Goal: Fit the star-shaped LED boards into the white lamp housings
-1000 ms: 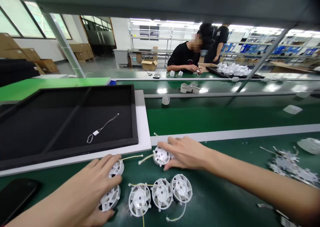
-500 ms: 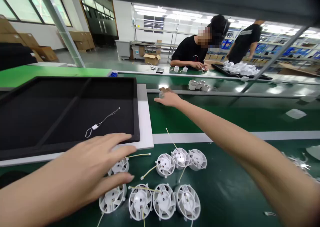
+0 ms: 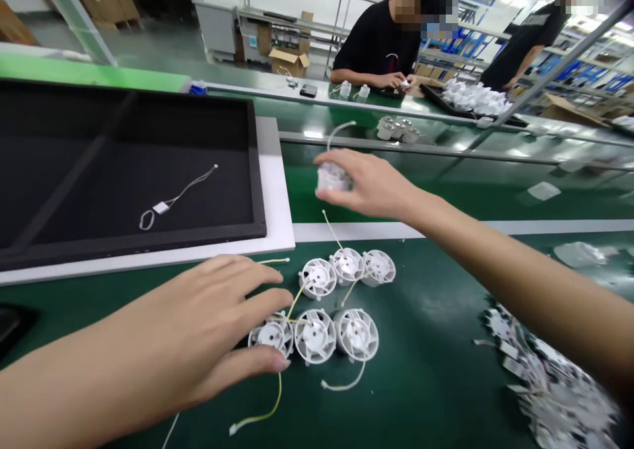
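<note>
My right hand is raised above the far side of the bench, its thumb and fingers closed round a small white round fan. The fan is blurred, and a pale lead sticks up from it. My left hand has its fingers apart over the left end of the fans on the bench and partly hides a white fan; whether it touches that fan I cannot tell. To its right lie several more white fans, among them a front one and a back one, with thin yellowish leads and plugs.
A black tray at the left rests on a white board and holds a wire with a white tag. Circuit boards with wires are heaped at the right. Across the bench a person handles a small part.
My right hand has lifted the white fan from the far strip and brought it nearer. My left hand has shifted slightly right over the fans. The view has tilted down.
</note>
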Tool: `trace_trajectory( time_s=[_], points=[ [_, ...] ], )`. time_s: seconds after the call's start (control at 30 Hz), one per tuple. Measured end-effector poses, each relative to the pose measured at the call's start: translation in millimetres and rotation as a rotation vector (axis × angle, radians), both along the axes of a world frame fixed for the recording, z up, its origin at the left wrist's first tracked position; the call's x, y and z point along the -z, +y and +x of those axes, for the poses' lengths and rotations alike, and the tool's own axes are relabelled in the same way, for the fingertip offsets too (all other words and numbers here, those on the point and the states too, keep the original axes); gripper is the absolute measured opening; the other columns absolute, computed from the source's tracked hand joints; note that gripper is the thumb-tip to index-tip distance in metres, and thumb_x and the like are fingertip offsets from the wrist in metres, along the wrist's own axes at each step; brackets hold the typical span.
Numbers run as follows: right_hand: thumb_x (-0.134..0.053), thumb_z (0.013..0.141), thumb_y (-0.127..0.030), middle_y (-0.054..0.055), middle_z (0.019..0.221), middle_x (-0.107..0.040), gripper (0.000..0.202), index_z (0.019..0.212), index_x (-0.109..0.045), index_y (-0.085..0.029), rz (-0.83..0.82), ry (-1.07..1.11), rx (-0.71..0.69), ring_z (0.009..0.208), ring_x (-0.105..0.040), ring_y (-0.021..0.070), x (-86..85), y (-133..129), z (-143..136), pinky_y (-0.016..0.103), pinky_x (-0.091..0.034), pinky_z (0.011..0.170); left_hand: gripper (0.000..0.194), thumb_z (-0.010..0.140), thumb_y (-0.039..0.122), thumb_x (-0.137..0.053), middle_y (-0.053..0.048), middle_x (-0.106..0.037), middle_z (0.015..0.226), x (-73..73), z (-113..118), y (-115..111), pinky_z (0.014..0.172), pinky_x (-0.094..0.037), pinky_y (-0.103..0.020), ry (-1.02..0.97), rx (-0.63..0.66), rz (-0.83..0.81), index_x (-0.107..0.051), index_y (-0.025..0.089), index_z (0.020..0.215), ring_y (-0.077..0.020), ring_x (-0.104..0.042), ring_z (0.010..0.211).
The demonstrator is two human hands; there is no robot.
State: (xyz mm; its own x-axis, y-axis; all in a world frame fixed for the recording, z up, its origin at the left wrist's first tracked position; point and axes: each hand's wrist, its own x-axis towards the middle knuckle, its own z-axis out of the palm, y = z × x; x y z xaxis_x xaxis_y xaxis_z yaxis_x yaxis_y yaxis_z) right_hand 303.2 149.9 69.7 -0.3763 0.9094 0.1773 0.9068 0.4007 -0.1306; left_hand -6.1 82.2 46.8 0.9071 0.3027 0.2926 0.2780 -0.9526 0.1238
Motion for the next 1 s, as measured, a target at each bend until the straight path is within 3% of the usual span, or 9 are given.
trace_trajectory(
  time_s=[0.1,0.17,0.27,0.37,0.53,0.7,0.87,0.93,1.0],
  points=[
    [-0.061,0.095,-0.066,0.013,0.114,-0.075,0.058,0.132,-0.066,-0.021,-0.03,-0.179,0.05,0.081,-0.071,0.0297,-10.7,-89,12,0.038,-0.052,0.068,0.033,0.112,0.047,-0.042,-0.005,-0.074,0.123,-3.1,-2,-13,0.089,-0.058,-0.044,-0.018,0.024,0.037,-0.064,0.026,0.125,-0.0279,-0.071,0.109],
    [-0.056,0.097,-0.069,0.013,0.107,-0.075,0.057,0.125,-0.068,-0.021,-0.035,-0.192,0.107,0.067,-0.068,0.0263,-6.2,-141,19,0.036,-0.047,0.058,0.028,0.112,0.04,-0.041,-0.006,-0.072,0.123,-7.1,-2,-23,0.092,-0.057,-0.046,-0.077,-0.002,0.079,-0.063,0.026,0.122,-0.0285,-0.07,0.111],
    [-0.054,0.1,-0.068,0.013,0.106,-0.076,0.052,0.121,-0.066,-0.022,-0.075,-0.149,0.177,0.063,-0.07,0.0254,15.1,-198,25,0.037,-0.048,0.054,0.02,0.109,0.029,-0.043,-0.007,-0.069,0.121,-10.4,-1,-41,0.096,-0.055,-0.046,-0.115,-0.046,0.08,-0.061,0.026,0.119,-0.0278,-0.067,0.112],
    [-0.056,0.1,-0.065,0.013,0.109,-0.075,0.05,0.122,-0.065,-0.02,-0.158,-0.071,0.308,0.066,-0.072,0.0255,38.7,-234,19,0.038,-0.052,0.055,0.02,0.108,0.024,-0.043,-0.007,-0.069,0.121,-7.9,4,-56,0.095,-0.053,-0.047,-0.086,0.005,0.05,-0.06,0.026,0.118,-0.0275,-0.066,0.112],
    [-0.069,0.096,-0.056,0.012,0.117,-0.076,0.056,0.138,-0.062,-0.019,-0.375,0.259,0.432,0.09,-0.077,0.0275,47.6,-259,-4,0.042,-0.062,0.077,0.029,0.112,0.028,-0.037,-0.008,-0.071,0.114,1.4,27,-70,0.089,-0.052,-0.048,-0.104,0.124,0.099,-0.064,0.023,0.106,-0.0289,-0.067,0.106],
    [-0.052,0.107,-0.037,0.008,0.114,-0.082,0.036,0.133,-0.072,-0.024,-0.504,0.527,0.402,0.096,-0.079,0.0253,41.6,-269,-21,0.038,-0.063,0.078,0.022,0.107,0.032,-0.05,-0.007,-0.072,0.104,13.0,55,-90,0.092,-0.05,-0.049,-0.051,0.204,0.095,-0.067,0.018,0.107,-0.0284,-0.068,0.096],
    [-0.054,0.106,-0.025,0.004,0.102,-0.085,0.025,0.111,-0.078,-0.025,-0.353,0.462,0.286,0.086,-0.08,0.0232,48.3,-272,-37,0.033,-0.057,0.074,0.042,0.086,0.052,-0.081,-0.007,-0.07,0.091,30.3,62,-110,0.068,-0.048,-0.042,-0.067,0.129,0.15,-0.067,0.015,0.098,-0.0265,-0.062,0.077],
    [-0.052,0.106,-0.025,0.004,0.089,-0.083,0.025,0.1,-0.076,-0.023,-0.317,0.362,0.257,0.073,-0.077,0.0212,49.3,-273,-42,0.031,-0.052,0.065,0.037,0.09,0.049,-0.077,-0.005,-0.067,0.083,34.4,59,-119,0.059,-0.043,-0.039,-0.064,0.11,0.174,-0.067,0.015,0.097,-0.024,-0.058,0.068],
    [-0.051,0.107,-0.025,0.004,0.08,-0.079,0.026,0.094,-0.073,-0.022,-0.303,0.286,0.21,0.065,-0.072,0.0189,48.9,-274,-46,0.03,-0.047,0.06,0.02,0.098,0.033,-0.066,-0.004,-0.067,0.08,36.8,55,-127,0.056,-0.04,-0.038,-0.068,0.123,0.192,-0.067,0.014,0.102,-0.0222,-0.056,0.063]
  ],
)
